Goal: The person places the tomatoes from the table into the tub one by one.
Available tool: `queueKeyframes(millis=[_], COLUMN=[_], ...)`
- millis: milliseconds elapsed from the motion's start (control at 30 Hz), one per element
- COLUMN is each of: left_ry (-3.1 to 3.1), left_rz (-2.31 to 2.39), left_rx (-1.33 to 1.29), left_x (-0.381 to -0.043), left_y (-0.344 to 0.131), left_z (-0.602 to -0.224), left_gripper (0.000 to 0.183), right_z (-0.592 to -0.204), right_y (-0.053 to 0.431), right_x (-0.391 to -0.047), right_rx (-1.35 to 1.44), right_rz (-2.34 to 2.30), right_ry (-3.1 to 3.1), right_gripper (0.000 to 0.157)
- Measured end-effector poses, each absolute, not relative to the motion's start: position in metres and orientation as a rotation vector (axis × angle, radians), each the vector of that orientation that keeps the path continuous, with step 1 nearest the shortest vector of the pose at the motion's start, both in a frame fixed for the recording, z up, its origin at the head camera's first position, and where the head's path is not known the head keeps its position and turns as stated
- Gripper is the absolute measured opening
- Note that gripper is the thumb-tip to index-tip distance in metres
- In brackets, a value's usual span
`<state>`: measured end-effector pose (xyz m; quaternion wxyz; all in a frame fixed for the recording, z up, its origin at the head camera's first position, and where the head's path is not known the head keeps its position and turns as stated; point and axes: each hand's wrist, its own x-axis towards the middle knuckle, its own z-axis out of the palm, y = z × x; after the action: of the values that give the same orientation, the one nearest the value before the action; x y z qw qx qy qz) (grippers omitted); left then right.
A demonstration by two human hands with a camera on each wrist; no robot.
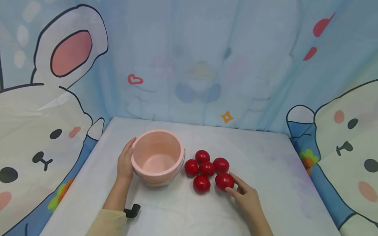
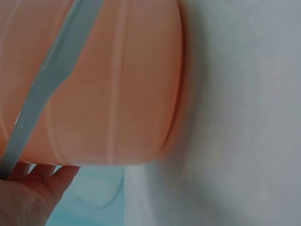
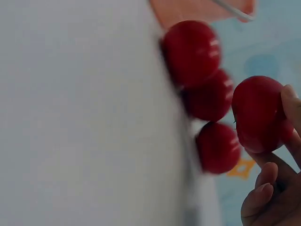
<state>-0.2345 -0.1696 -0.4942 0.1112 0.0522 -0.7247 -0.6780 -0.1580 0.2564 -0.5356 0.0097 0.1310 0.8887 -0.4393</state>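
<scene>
A pink bucket [image 1: 157, 177] with a grey handle [image 2: 56, 66] stands on the white table, its inside facing up. Against its left side rests my left hand [image 1: 125, 164], fingers fairly straight and touching the wall; the left wrist view shows those fingers [image 2: 56, 181] at the bucket's side. My right hand [image 1: 245, 196] pinches a shiny red round fruit [image 1: 224, 181] between thumb and fingers. In the right wrist view that fruit [image 3: 258, 110] appears raised off the table. Several similar red fruits [image 1: 207, 168] lie in a cluster between the bucket and this hand.
The white table [image 1: 283, 183] reaches back to a blue cartoon-printed curtain [image 1: 203, 65], which also hangs at both sides. A black piece [image 1: 133, 210] sticks out from the left wrist, by the beige sleeve [image 1: 107, 223].
</scene>
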Motion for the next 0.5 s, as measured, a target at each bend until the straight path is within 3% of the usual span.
queueKeyframes(millis=[300, 500], left_ry=[-2.115, -2.092], left_rz=[-1.970, -2.020], left_rx=[0.160, 0.134], left_x=[-0.230, -0.234], left_y=[-0.173, -0.166], left_z=[-0.495, -0.500], left_gripper=[0.044, 0.042], right_z=[-0.436, -0.399], right_y=[0.195, 0.131], right_x=[-0.228, -0.278], right_rx=[-0.155, -0.478], right_rz=[-1.607, -1.556], right_ry=[2.758, 2.615], right_gripper=[0.061, 0.058])
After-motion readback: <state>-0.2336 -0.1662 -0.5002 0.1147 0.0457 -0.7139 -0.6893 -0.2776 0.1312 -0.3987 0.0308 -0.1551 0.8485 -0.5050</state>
